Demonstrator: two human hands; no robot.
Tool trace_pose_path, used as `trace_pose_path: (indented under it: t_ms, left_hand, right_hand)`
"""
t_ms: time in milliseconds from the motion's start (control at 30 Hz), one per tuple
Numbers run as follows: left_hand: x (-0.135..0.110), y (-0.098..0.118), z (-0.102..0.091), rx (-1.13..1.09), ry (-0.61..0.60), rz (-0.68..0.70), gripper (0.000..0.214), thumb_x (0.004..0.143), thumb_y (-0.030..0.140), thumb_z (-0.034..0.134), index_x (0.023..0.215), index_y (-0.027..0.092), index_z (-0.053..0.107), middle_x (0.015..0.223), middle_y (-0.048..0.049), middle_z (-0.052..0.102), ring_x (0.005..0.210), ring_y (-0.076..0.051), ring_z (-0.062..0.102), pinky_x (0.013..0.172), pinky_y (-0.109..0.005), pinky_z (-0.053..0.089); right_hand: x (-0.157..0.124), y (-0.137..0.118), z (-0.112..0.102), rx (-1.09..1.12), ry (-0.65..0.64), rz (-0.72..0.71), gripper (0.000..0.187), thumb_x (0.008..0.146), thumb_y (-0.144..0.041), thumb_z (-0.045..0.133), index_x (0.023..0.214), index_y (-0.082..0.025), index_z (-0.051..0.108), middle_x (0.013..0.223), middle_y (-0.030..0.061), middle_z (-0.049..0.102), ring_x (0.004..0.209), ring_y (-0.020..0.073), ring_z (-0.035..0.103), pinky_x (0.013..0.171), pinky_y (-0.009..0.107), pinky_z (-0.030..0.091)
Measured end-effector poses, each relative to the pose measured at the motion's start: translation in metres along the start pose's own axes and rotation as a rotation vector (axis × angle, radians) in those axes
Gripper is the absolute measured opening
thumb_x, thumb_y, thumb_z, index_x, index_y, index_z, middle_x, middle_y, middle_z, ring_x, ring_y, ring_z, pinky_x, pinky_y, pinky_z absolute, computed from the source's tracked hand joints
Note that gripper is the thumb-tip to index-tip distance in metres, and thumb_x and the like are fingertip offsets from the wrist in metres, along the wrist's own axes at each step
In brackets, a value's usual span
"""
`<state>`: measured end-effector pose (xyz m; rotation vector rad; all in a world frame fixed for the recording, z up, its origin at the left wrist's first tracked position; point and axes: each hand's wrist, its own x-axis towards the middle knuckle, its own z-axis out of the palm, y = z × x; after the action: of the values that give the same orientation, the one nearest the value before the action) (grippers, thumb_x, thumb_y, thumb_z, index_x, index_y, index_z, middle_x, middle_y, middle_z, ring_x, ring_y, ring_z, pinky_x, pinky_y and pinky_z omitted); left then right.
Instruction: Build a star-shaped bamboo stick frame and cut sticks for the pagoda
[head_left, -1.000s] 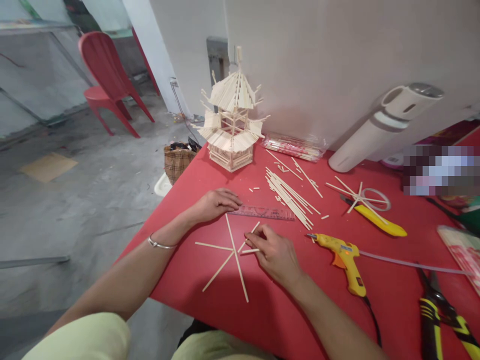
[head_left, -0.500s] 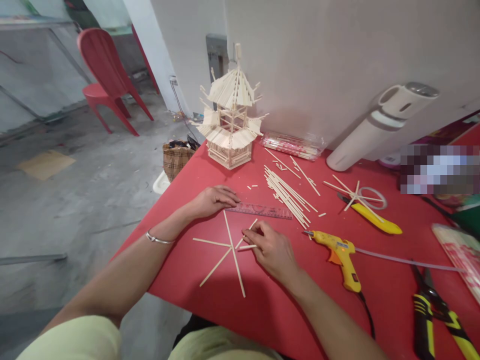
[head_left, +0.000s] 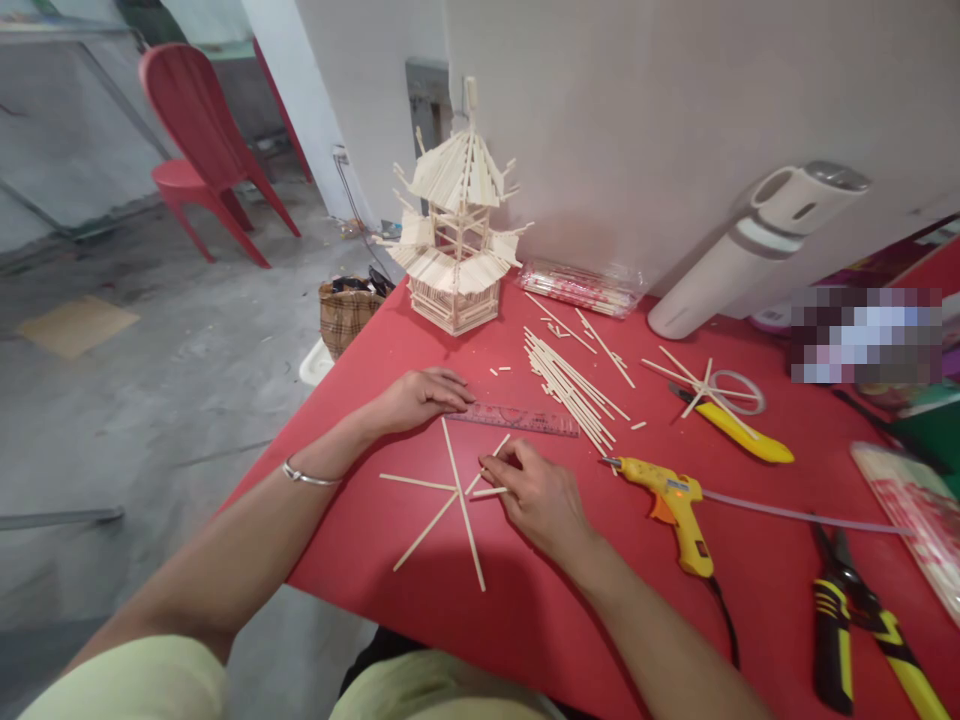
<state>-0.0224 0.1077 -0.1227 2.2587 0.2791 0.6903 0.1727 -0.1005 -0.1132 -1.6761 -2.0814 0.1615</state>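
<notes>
My left hand (head_left: 429, 394) lies fairly flat, fingertips on the left end of a clear ruler (head_left: 525, 419). My right hand (head_left: 544, 497) pinches a short wooden stick (head_left: 499, 446) between thumb and fingers, its lower end close to the middle of a star of sticks. A long stick (head_left: 470, 538) runs through that star, with two shorter sticks (head_left: 424, 533) meeting it on the left. Another short stick (head_left: 489, 491) points toward the same middle, its right end hidden by my right hand. Whether these two right-hand sticks touch the long one, I cannot tell.
A stick pagoda model (head_left: 456, 270) stands at the back. Loose sticks (head_left: 574, 390) lie beyond the ruler. On the right are a yellow glue gun (head_left: 671, 495), a second stick star (head_left: 703, 386), a yellow-handled cutter (head_left: 746, 435), pliers (head_left: 832, 640) and a white flask (head_left: 724, 270).
The whole view has shifted slightly. Both hands, the ruler and the sticks keep nearly the same places relative to one another.
</notes>
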Motion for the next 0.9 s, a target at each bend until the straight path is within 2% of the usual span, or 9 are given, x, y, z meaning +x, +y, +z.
trace_pose_path:
  t_ms: [533, 900]
  left_hand:
    - [-0.0023, 0.0001, 0.0021, -0.031, 0.026, -0.042, 0.021, 0.094, 0.022, 0.063, 0.093, 0.027, 0.083, 0.098, -0.0068, 0.081, 0.105, -0.02, 0.071, 0.095, -0.034, 0.057]
    - [-0.0011, 0.0019, 0.0004, -0.012, -0.01, -0.041, 0.026, 0.096, 0.018, 0.058, 0.095, 0.025, 0.083, 0.099, -0.0065, 0.081, 0.108, -0.02, 0.069, 0.097, -0.033, 0.056]
  right_hand:
    - [-0.0009, 0.0004, 0.0016, -0.046, 0.022, -0.007, 0.025, 0.103, -0.035, 0.054, 0.118, -0.029, 0.073, 0.1, 0.0031, 0.07, 0.074, 0.0105, 0.062, 0.059, 0.023, 0.035]
    - [-0.0008, -0.0004, 0.0011, -0.039, 0.042, -0.023, 0.024, 0.103, -0.034, 0.054, 0.117, -0.028, 0.073, 0.099, 0.0029, 0.07, 0.073, 0.0102, 0.062, 0.058, 0.023, 0.034]
